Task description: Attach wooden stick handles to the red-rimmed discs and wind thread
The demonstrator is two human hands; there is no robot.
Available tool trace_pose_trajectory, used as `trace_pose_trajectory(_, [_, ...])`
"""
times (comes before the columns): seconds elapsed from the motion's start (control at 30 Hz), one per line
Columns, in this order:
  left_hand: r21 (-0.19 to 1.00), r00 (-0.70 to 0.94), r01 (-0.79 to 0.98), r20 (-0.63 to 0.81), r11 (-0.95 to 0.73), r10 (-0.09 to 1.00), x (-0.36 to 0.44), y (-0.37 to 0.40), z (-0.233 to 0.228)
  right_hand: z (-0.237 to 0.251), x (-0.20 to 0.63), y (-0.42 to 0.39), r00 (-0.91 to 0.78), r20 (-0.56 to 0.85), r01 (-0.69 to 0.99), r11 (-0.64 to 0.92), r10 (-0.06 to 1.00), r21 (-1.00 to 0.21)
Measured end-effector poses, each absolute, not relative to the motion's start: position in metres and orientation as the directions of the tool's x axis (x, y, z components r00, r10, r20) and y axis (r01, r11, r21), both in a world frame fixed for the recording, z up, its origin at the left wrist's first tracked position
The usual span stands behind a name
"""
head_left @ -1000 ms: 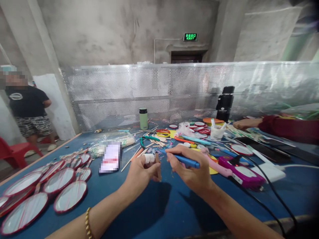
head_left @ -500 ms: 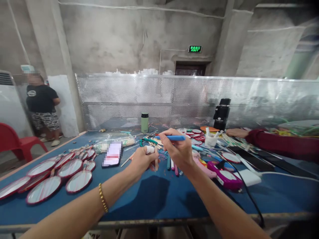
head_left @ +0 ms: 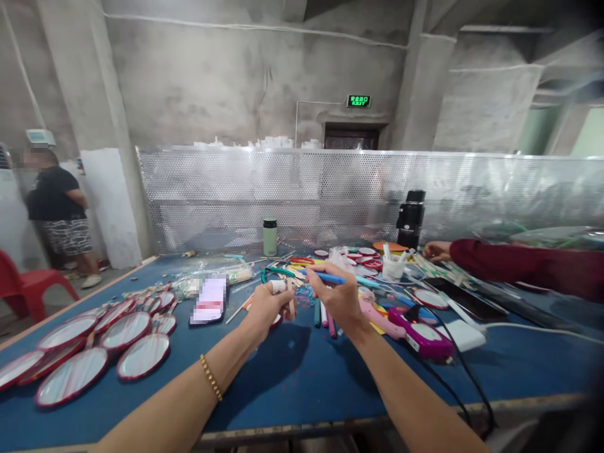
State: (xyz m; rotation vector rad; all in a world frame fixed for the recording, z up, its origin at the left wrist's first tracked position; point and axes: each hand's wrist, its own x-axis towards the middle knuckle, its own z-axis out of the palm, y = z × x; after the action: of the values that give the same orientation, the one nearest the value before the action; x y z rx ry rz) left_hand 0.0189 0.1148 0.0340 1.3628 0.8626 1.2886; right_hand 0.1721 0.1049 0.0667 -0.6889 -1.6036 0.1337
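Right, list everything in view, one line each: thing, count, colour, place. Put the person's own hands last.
round fans: about a dozen, red-rimmed white, left on the table
table: one, blue top
phone: one, screen blurred, left of the hands
flask: one, green, far middle
black bottle: one, far right of middle
white cup: one, holding sticks, beside the black bottle
glue gun: one, purple, corded, right of the hands
markers: a few, mixed colours, lying under the right hand
co-worker's sleeve: one, dark red, far right
red chair: one, far left
left hand: holds a wooden stick upright
right hand: holds a blue pen
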Motion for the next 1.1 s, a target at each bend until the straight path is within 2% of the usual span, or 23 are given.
trace_pose_trajectory(0.4, [0.941, 0.223, -0.132, 0.334, -0.311, 0.916, 0.022, 0.109, 0.035, 0.061, 0.172, 0.105, -0.050, 0.827, 0.341, 0.788, 0.560, -0.513])
trace_pose_trajectory(1.1, [0.926, 0.227, -0.064, 0.375, -0.371, 0.899, 0.023, 0.103, 0.038, 0.064, 0.169, 0.100, -0.107, 0.841, 0.343, 0.814, 0.530, -0.469])
